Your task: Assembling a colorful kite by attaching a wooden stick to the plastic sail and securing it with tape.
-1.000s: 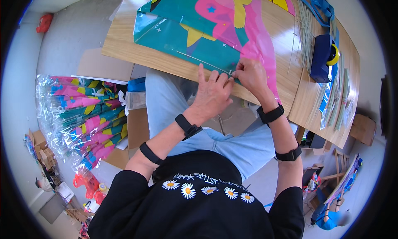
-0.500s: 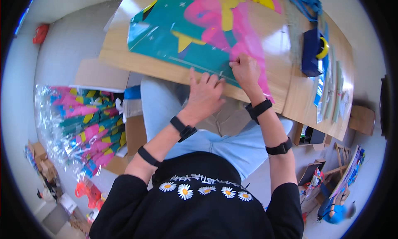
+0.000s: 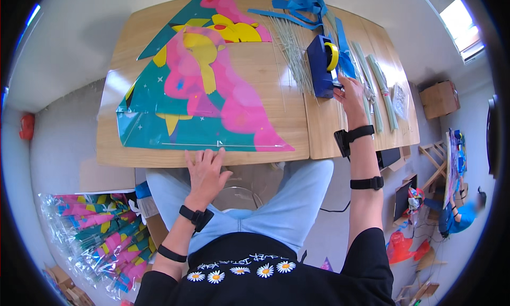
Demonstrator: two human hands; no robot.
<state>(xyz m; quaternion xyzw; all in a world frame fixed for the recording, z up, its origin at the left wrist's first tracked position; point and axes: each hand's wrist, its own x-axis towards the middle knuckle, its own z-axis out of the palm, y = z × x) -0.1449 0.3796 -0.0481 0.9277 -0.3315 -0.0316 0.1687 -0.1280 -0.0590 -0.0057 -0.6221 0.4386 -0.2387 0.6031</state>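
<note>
A teal, pink and yellow printed plastic sheet (image 3: 234,112), shaped like a kite, lies on the wooden table in front of me. Along its near edge runs a thin white rod (image 3: 186,144). My left hand (image 3: 206,173) rests with fingers spread at the table's front edge, fingertips by the rod and the sheet's edge. To the right stands a dark blue tape dispenser (image 3: 319,67) with a roll of tape on a yellow core (image 3: 332,56). At its near end my right hand (image 3: 350,96) pinches with thumb and fingers at the tape's end; the clear strip itself is hard to make out.
Loose thin rods (image 3: 289,51) lie left of the dispenser, tied rod bundles (image 3: 380,88) right of it. Blue strips (image 3: 305,8) lie at the back. On the floor at left is a clear bag of folded colourful sheets (image 3: 101,231). A person (image 3: 461,218) sits far right.
My right hand has left the sheet's near edge and reached right to the tape dispenser. My left hand stays by the sheet's edge. The view has shifted.
</note>
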